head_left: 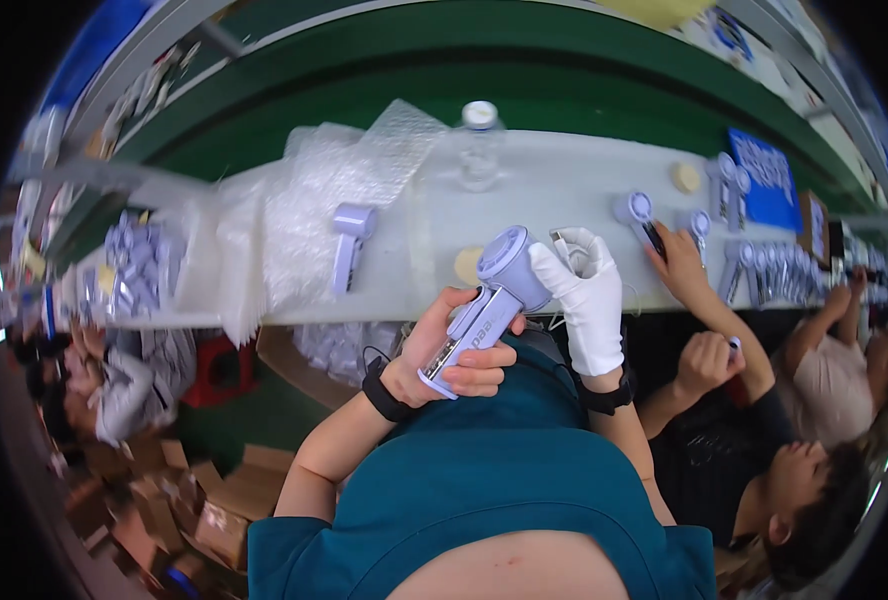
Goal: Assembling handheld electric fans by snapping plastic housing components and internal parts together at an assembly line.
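Observation:
My bare left hand (454, 352) is wrapped round the handle of a lavender handheld fan (505, 268), which is tilted with its round head up and to the right. A long opening in the handle shows dark and metallic parts inside. My right hand (586, 295), in a white glove, is curled beside the fan head, its fingers closed on a white cable (561, 238) with a small plug end showing at the fingertips. On the table to the left lies another lavender fan (348, 246), on bubble wrap.
Bubble wrap (314, 190) covers the table's left part, near a bag of lavender parts (142, 262). A clear bottle (479, 150) stands at the back. On the right, a co-worker's hand (680, 262) touches a fan (636, 210); several fans (774, 270) lie beyond. Cardboard boxes (234, 500) sit lower left.

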### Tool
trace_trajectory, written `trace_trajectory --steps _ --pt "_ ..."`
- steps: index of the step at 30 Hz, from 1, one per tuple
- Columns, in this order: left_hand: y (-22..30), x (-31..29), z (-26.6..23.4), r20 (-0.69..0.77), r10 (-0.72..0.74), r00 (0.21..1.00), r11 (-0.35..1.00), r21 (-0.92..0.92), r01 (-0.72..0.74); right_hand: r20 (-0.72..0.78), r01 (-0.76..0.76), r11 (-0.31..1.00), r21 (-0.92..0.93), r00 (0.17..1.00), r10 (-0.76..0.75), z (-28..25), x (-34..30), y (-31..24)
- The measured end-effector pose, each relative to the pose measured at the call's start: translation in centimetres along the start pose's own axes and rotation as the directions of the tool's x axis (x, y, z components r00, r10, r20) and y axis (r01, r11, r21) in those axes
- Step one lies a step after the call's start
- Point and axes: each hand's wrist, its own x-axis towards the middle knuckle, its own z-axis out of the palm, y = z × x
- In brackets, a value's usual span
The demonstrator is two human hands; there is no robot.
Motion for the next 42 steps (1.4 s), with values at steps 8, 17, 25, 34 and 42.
trace_trajectory --steps 8,17,25,34,42 --pt "-1.5 -5.0 -1.1 0.177 0.268 0.947 0.958 -0.155 -0.243 0.283 -0.354 0.931 0.085 0.905 0.318 1.8 1.9 3.9" --pt "-0.6 -5.7 -1.1 0.237 0.327 0.915 0.934 -0.228 -0.275 0.067 -0.314 0.949 0.029 0.948 0.311 -3.4 6.7 8.2" --pt "-4.2 -5.5 -3.2 0.114 0.584 0.804 0.786 -0.325 -0.525 -0.045 0.112 0.765 -0.635 0.983 -0.181 -3.4 11.8 8.2" --pt "-13.5 -11.2 -10.0 -0.355 0.927 0.118 0.071 -0.144 -0.987 0.424 0.507 0.607 -0.613 0.859 -0.289 -0.2 2.8 8.8" --pt "-19.4 -18.9 -25.3 -0.487 0.711 -0.508 -0.504 0.153 -0.850 0.812 0.748 0.565 -0.349 0.542 -0.217 4.9 -2.2 10.9"
